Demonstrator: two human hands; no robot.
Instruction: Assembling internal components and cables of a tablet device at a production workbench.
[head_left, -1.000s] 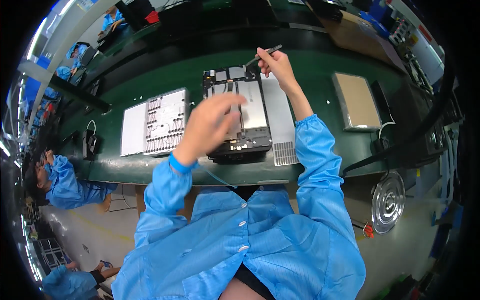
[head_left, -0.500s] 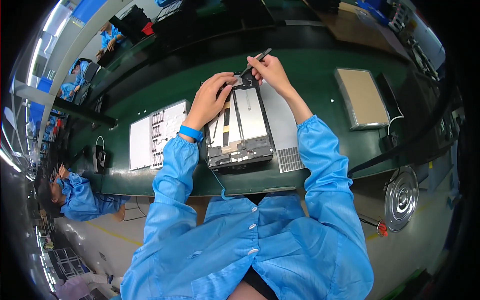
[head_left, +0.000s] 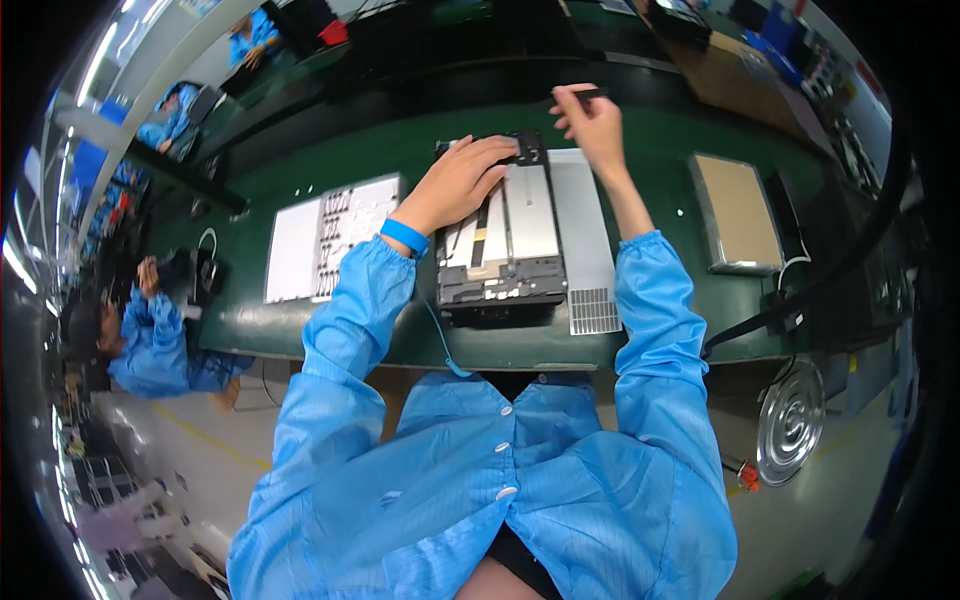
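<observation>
An opened tablet (head_left: 535,235) lies in front of me on the green bench, its pale battery panels and black internal parts exposed. Across its upper left part rests my left hand (head_left: 460,185), fingers stretched out toward the top edge and touching a small greyish piece there. Up and to the right, apart from the tablet, my right hand (head_left: 594,135) is closed around dark tweezers (head_left: 590,94); the tips cannot be made out. A blue band (head_left: 404,238) circles my left wrist, with a blue cord (head_left: 440,345) hanging near the bench edge.
Right of the tablet lies a grey sheet (head_left: 586,220) with a grid at its near end. White sheets with rows of small black parts (head_left: 335,240) lie on the left. A tan-topped block (head_left: 740,212) sits farther right. A co-worker (head_left: 160,335) sits beyond the left end.
My right hand has lifted the tweezers away from the tablet, up and to the right. My left hand stays on the tablet, its fingers reaching farther over the top. The whole view has shifted slightly.
</observation>
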